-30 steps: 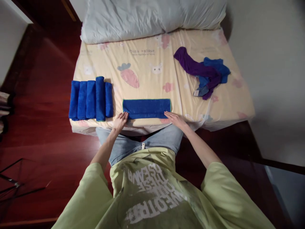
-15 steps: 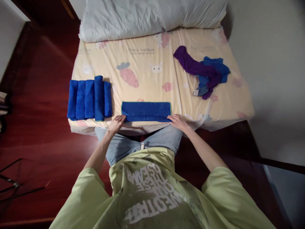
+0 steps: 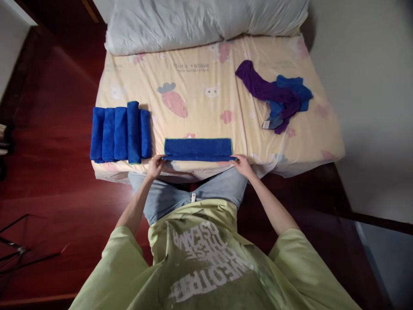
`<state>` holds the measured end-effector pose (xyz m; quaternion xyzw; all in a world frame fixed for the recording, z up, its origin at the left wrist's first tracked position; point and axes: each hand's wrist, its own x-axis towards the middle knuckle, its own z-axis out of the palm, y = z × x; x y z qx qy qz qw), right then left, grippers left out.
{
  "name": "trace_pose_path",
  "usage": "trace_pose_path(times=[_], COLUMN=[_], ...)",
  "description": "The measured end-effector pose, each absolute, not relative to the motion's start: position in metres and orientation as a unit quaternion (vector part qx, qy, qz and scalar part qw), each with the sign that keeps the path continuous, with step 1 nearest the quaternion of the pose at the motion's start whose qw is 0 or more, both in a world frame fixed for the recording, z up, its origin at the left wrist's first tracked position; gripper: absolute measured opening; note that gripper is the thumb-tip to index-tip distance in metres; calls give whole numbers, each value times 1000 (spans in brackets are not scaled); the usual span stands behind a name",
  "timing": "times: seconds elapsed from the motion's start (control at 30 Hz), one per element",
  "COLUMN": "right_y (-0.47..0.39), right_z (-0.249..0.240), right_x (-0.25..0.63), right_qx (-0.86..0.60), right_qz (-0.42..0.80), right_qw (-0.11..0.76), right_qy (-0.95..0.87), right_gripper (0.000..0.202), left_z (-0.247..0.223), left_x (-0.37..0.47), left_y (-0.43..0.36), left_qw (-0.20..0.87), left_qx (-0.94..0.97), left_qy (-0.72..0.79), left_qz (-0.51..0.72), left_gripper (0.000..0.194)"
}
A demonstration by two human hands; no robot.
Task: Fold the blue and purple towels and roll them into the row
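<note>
A long, narrow folded blue microfibre towel with a thin green edge (image 3: pixel 198 149) is lying flat on the near part of a bed covered by a pale yellow sheet printed with carrots and rabbits (image 3: pixel 206 103), its long side running parallel to the bed's front edge. The towel's near left corner is being pinched by the left hand (image 3: pixel 155 165), whose fingers are closed on the cloth. The near right corner is being gripped in the same way by the right hand (image 3: pixel 241 164), and the near edge is being lifted slightly off the sheet between the two hands. Both forearms are being held out from a light green printed T-shirt (image 3: pixel 206 262) above blue jeans.

Just left of the towel, a row of five rolled blue towels (image 3: pixel 121 133) is lying side by side at the bed's near left corner. Well apart, on the far right of the sheet, a crumpled heap of purple and blue cloths (image 3: pixel 277 100) is resting. A rumpled pale grey pillow (image 3: pixel 206 21) is lying across the head of the bed.
</note>
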<state>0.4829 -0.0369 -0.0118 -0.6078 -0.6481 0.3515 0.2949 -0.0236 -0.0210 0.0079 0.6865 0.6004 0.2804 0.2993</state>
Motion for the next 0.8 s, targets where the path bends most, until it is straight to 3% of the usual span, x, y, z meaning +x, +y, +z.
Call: trace_pose_path(times=[0.1, 0.3, 0.8], right_y=[-30, -12, -9], right_z=[-12, -11, -5], right_x=[484, 479, 472], right_qx=[-632, -658, -679], right_qz=[350, 366, 315], right_qw=[287, 272, 234], right_qy=[-629, -599, -621], right_gripper=[44, 57, 41], left_z=[7, 12, 17], left_x=[-22, -15, -12], left_y=[-16, -4, 0], left_qw=[319, 303, 213], left_qx=[639, 611, 664], left_qy=[642, 694, 704], left_qz=[279, 228, 139], left_gripper=[50, 42, 37])
